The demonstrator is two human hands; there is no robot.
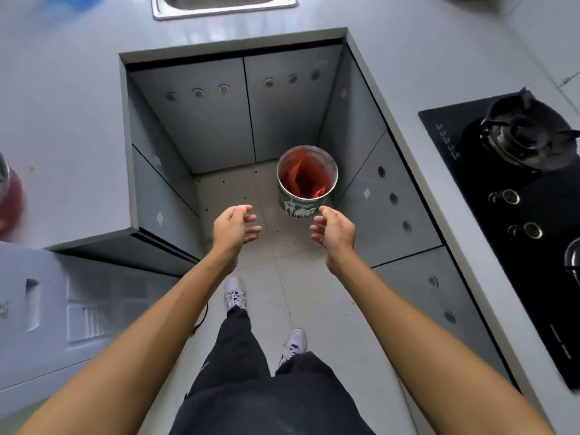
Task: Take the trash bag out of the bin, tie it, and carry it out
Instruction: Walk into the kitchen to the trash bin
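Note:
A round bin (301, 206) with a green and white printed wall stands on the tiled floor in the far right corner between the cabinets. A red trash bag (303, 180) lines its inside. My left hand (233, 227) is stretched out in front of me, left of the bin, with its fingers apart and nothing in it. My right hand (335, 235) hovers just in front of the bin's near wall, fingers curled but apart, also holding nothing. Neither hand touches the bin or the bag.
Grey cabinets (216, 114) close the floor in on three sides under a grey countertop (62, 120). A black gas hob (514, 196) lies on the right, a steel sink (222, 4) at the back. My feet stand on the tiled floor (292, 277).

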